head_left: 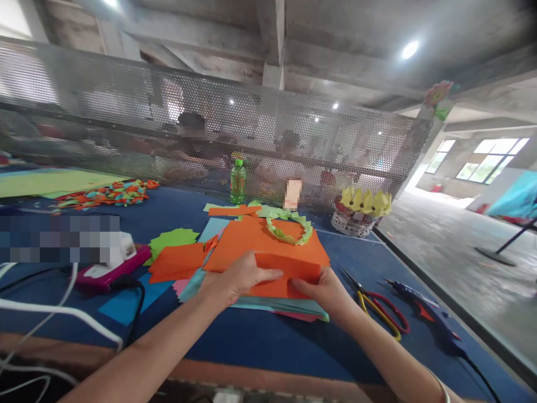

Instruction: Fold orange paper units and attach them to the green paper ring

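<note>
Between my two hands is a folded piece of orange paper [277, 282], held above a stack of coloured sheets. My left hand [243, 277] grips its left end, thumb lying along the front. At the right end, my right hand [321, 285] pinches it with the thumb in front and the other fingers mostly hidden behind. Beneath lies a larger orange sheet [239, 235] on top of light blue sheets [285, 305]. A ring of folded light green paper [300, 240] rests on the far part of the orange sheet.
Scissors [377, 308] and a blue glue gun [432, 316] lie to the right. A pink power strip [100, 274] with cables sits left, near orange paper pieces [178, 262]. Behind are a green bottle [238, 182], a basket [352, 223] with a yellow paper crown, and a perforated metal screen [251, 123].
</note>
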`<action>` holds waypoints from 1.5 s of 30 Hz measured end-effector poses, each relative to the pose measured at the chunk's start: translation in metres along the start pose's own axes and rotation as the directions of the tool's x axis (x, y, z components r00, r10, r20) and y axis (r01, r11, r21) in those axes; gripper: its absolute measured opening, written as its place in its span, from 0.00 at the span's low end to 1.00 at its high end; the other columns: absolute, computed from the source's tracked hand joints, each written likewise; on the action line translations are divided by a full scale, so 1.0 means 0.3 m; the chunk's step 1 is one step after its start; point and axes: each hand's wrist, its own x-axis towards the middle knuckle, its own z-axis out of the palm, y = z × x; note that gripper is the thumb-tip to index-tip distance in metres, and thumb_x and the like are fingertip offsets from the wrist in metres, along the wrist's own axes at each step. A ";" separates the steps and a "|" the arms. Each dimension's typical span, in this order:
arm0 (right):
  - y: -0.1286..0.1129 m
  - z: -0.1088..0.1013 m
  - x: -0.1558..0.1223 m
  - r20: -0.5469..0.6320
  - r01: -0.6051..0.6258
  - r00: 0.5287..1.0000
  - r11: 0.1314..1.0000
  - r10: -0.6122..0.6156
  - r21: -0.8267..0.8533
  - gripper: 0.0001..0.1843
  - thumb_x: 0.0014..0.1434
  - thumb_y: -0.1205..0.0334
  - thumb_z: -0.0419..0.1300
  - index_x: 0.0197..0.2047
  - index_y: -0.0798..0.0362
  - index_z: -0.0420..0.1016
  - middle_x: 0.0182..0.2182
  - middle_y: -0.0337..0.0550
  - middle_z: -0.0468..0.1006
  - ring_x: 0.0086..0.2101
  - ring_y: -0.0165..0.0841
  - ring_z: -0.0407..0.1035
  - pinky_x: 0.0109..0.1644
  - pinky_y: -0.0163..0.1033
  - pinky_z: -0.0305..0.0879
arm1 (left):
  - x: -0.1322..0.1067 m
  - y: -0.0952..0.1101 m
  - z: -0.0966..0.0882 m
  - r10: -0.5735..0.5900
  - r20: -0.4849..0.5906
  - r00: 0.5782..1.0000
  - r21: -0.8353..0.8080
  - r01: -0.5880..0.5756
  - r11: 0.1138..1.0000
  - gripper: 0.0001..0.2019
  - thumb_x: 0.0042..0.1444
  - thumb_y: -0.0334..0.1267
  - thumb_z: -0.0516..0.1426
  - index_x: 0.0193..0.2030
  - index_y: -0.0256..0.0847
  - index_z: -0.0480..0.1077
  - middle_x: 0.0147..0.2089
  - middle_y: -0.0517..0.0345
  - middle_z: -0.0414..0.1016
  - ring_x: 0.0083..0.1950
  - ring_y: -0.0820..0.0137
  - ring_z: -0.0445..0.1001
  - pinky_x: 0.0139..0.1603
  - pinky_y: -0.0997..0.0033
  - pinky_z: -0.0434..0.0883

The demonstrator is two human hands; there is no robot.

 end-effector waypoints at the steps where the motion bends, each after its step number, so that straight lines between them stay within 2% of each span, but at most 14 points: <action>1: 0.003 -0.002 0.002 0.000 0.000 1.000 1.000 0.000 -0.003 0.26 0.46 0.43 0.72 0.42 0.53 0.85 0.40 0.46 0.86 0.41 0.47 0.80 0.48 0.50 0.76 | -0.001 -0.007 0.003 -0.006 0.002 1.000 0.001 0.006 1.000 0.16 0.37 0.39 0.73 0.34 0.39 0.80 0.37 0.53 0.84 0.46 0.53 0.80 0.49 0.59 0.75; 6: 0.018 -0.013 0.013 0.027 0.009 1.000 1.000 -0.008 -0.021 0.25 0.49 0.46 0.72 0.44 0.54 0.84 0.42 0.47 0.86 0.42 0.47 0.80 0.49 0.50 0.75 | -0.015 -0.015 0.013 -0.024 -0.004 1.000 -0.016 0.024 1.000 0.24 0.39 0.44 0.73 0.44 0.37 0.80 0.44 0.49 0.84 0.50 0.52 0.80 0.52 0.59 0.75; 13: 0.024 -0.015 0.010 0.066 0.038 0.997 0.993 -0.031 -0.109 0.23 0.53 0.47 0.69 0.45 0.55 0.83 0.43 0.47 0.85 0.41 0.45 0.80 0.46 0.48 0.76 | -0.027 -0.024 0.016 -0.024 0.050 0.998 -0.093 0.028 0.995 0.28 0.37 0.41 0.74 0.48 0.37 0.79 0.48 0.47 0.83 0.49 0.53 0.80 0.54 0.57 0.75; 15: 0.015 -0.009 0.008 0.078 0.057 0.996 0.984 -0.044 -0.168 0.23 0.55 0.46 0.67 0.47 0.55 0.82 0.44 0.47 0.85 0.42 0.45 0.80 0.48 0.48 0.76 | -0.028 -0.030 0.017 -0.010 0.026 1.000 -0.091 0.013 0.996 0.27 0.37 0.39 0.74 0.46 0.38 0.79 0.48 0.49 0.83 0.49 0.54 0.80 0.53 0.58 0.75; 19: -0.043 -0.026 0.000 0.133 0.105 0.989 0.928 -0.061 -0.356 0.21 0.61 0.45 0.61 0.46 0.54 0.82 0.42 0.45 0.85 0.42 0.42 0.78 0.46 0.44 0.74 | -0.025 -0.035 0.009 -0.015 -0.088 0.996 -0.050 0.011 0.999 0.17 0.36 0.37 0.74 0.35 0.38 0.80 0.39 0.52 0.85 0.46 0.53 0.82 0.48 0.61 0.77; 22: -0.105 -0.106 -0.035 0.101 0.117 0.992 0.821 -0.073 -0.559 0.17 0.62 0.48 0.60 0.44 0.52 0.79 0.39 0.43 0.82 0.39 0.38 0.75 0.41 0.39 0.70 | -0.023 -0.026 -0.008 -0.022 -0.185 0.982 -0.030 0.017 0.999 0.15 0.36 0.38 0.73 0.32 0.38 0.79 0.38 0.51 0.85 0.46 0.51 0.82 0.47 0.59 0.77; 25: -0.134 -0.236 -0.111 -0.043 0.037 0.994 0.667 -0.103 -0.744 0.11 0.63 0.53 0.58 0.44 0.50 0.74 0.35 0.42 0.78 0.35 0.36 0.70 0.40 0.40 0.64 | -0.026 -0.013 -0.021 -0.026 -0.249 0.968 -0.057 0.012 0.998 0.16 0.36 0.39 0.73 0.34 0.39 0.79 0.42 0.51 0.85 0.50 0.51 0.81 0.51 0.58 0.76; 29: -0.088 -0.389 -0.238 -0.200 -0.143 0.978 0.492 -0.064 -0.859 0.08 0.56 0.57 0.63 0.38 0.50 0.72 0.31 0.42 0.76 0.31 0.38 0.68 0.37 0.41 0.60 | -0.034 -0.001 -0.019 -0.019 -0.242 0.970 -0.125 -0.011 0.992 0.22 0.36 0.41 0.74 0.41 0.38 0.79 0.50 0.48 0.83 0.53 0.51 0.79 0.53 0.56 0.77; 33: -0.009 -0.459 -0.307 -0.265 -0.231 0.964 0.416 -0.025 -0.879 0.09 0.53 0.59 0.63 0.38 0.50 0.73 0.35 0.45 0.78 0.36 0.42 0.72 0.40 0.42 0.62 | -0.042 0.000 -0.007 -0.003 -0.213 0.977 -0.172 -0.035 0.985 0.23 0.36 0.41 0.74 0.40 0.36 0.79 0.50 0.46 0.82 0.55 0.50 0.78 0.56 0.53 0.76; 36: 0.024 -0.484 -0.306 -0.274 -0.242 0.961 0.403 -0.022 -0.883 0.14 0.53 0.58 0.62 0.44 0.51 0.75 0.36 0.46 0.79 0.36 0.42 0.73 0.41 0.42 0.62 | -0.047 -0.003 -0.006 -0.009 -0.203 0.979 -0.227 -0.038 0.973 0.22 0.36 0.41 0.74 0.40 0.37 0.79 0.49 0.46 0.83 0.54 0.48 0.79 0.54 0.50 0.77; 41: 0.043 -0.513 -0.267 -0.269 -0.245 0.963 0.430 0.006 -0.869 0.19 0.52 0.57 0.60 0.47 0.52 0.75 0.24 0.39 0.75 0.26 0.39 0.69 0.31 0.40 0.58 | -0.043 -0.008 -0.018 0.000 -0.205 0.979 -0.297 -0.062 0.953 0.21 0.38 0.40 0.74 0.41 0.40 0.80 0.48 0.48 0.83 0.53 0.50 0.79 0.56 0.50 0.75; 43: 0.043 -0.503 -0.248 -0.275 -0.249 0.961 0.463 0.012 -0.850 0.21 0.50 0.57 0.61 0.48 0.53 0.74 0.23 0.38 0.74 0.24 0.38 0.68 0.30 0.40 0.58 | -0.038 -0.007 -0.020 0.002 -0.206 0.979 -0.327 -0.071 0.943 0.20 0.37 0.40 0.74 0.40 0.40 0.80 0.47 0.48 0.83 0.53 0.50 0.79 0.57 0.52 0.74; 45: 0.031 -0.466 -0.228 -0.249 -0.223 0.968 0.513 0.020 -0.829 0.24 0.52 0.55 0.60 0.52 0.54 0.72 0.26 0.40 0.75 0.27 0.37 0.70 0.31 0.40 0.61 | -0.033 -0.003 -0.019 0.004 -0.218 0.976 -0.357 -0.084 0.930 0.19 0.37 0.39 0.74 0.38 0.41 0.81 0.47 0.49 0.84 0.54 0.50 0.79 0.59 0.53 0.72</action>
